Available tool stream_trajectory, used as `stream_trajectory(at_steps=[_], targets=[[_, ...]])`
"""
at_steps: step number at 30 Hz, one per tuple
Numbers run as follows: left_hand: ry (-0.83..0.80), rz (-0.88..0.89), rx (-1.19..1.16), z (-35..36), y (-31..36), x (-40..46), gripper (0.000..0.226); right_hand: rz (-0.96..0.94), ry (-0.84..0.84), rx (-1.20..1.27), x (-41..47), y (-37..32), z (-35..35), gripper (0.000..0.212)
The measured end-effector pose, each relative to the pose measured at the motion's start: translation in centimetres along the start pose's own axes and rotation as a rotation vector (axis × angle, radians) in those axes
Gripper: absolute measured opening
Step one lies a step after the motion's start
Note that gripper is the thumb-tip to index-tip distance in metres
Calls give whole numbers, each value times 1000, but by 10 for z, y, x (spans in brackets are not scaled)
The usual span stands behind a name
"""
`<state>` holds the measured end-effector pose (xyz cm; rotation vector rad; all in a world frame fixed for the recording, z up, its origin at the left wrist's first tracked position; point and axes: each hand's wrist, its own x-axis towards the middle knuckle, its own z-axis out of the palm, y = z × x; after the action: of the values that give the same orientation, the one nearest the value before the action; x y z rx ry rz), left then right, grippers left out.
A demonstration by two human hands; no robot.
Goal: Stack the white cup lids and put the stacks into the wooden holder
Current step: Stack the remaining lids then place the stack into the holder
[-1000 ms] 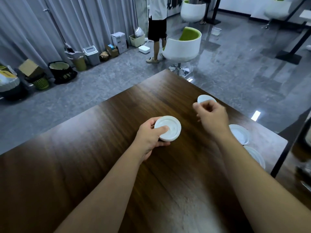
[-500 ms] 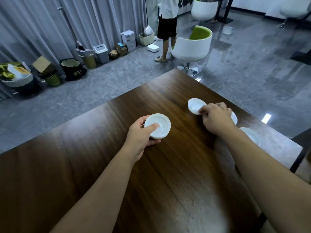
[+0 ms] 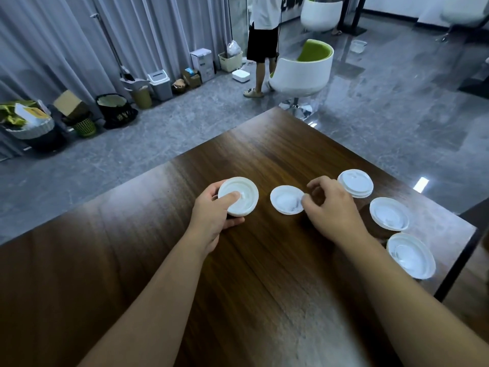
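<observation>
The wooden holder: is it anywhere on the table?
No; the table shows only white lids and two hands.

Dim, floor glare, wide-angle edge distortion

Cafe or lounge-like commercial room, polished grey stone floor [image 3: 397, 107], white swivel tub chairs [image 3: 301, 75], grey curtains [image 3: 53, 43], bins [image 3: 158, 84] and boxes [image 3: 202, 62] along the wall.

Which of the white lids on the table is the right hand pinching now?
The small lid between the two hands: the right hand pinches its rim. The three lids farther right lie untouched.
</observation>
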<state>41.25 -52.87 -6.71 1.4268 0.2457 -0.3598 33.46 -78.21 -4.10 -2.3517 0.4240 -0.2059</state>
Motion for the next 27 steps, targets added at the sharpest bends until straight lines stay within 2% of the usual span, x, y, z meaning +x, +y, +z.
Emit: stream_trajectory(at_steps=[3,6,10,14,17,22,25,27], targets=[[12,9,-12,3,0,-2,29,169,-73,-17,-5,-3,6,37],[12,43,33,6,-1,-3,32,231,-109,-12,-3,-6,6,33],[-5,38,57,13,0,-8,34,312,-56,313,-4,-4,-8,15],[-85,6,41,30,5,-21,34,246,-93,556,-16,-8,-15,11],[-165,-24,26,45,8,-33,47,205,-68,543,-19,-11,-13,9],[-311,-83,-43,60,8,-42,52,146,-4,472,-20,-14,-8,9],[-337,-70,21,63,6,-43,56,126,5,453,-21,-13,-6,10],[-319,-65,43,64,5,-42,49,123,9,446,-20,-10,-8,10]])
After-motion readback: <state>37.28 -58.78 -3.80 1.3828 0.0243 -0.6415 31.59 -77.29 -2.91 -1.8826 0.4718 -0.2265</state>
